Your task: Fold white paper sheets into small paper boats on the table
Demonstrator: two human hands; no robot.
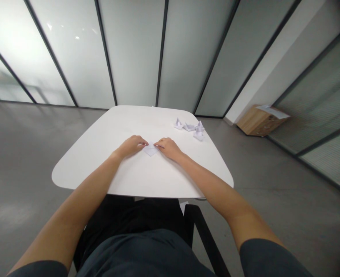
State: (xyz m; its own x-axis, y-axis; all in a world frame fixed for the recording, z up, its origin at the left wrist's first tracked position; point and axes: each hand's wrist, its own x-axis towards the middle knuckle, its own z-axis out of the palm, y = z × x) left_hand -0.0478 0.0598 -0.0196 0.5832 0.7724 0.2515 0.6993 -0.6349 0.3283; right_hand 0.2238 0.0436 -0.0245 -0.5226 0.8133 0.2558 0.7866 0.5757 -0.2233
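Starting at the left of the frame, inspection finds the left forearm laid up across the white table [83, 161] from the lower left corner. The left hand [135, 145] is at the centre of the frame, thumb and fingertips pinching the left edge of a small folded paper [150, 151]. The paper is between the two hands: just right of the left fingertips, just left of the right ones. Its lower corner points to the bottom of the frame, and a crease runs across it from left to right, roughly in line with the hands. Fingers cover both side ends, so its longer axis cannot be told. The right hand [169, 147] pinches the right edge in like manner, fingertips aimed left. Neither hand is nearer, since both touch the paper; this facing pair of grips, one at each end of the crease, is judged the governing relation. Right of centre, on the far right part of the table, stands a cluster of folded paper shapes [198, 134], apart from both hands, the right being nearer. Farther right, a wooden cabinet [249, 121] stands on the floor.
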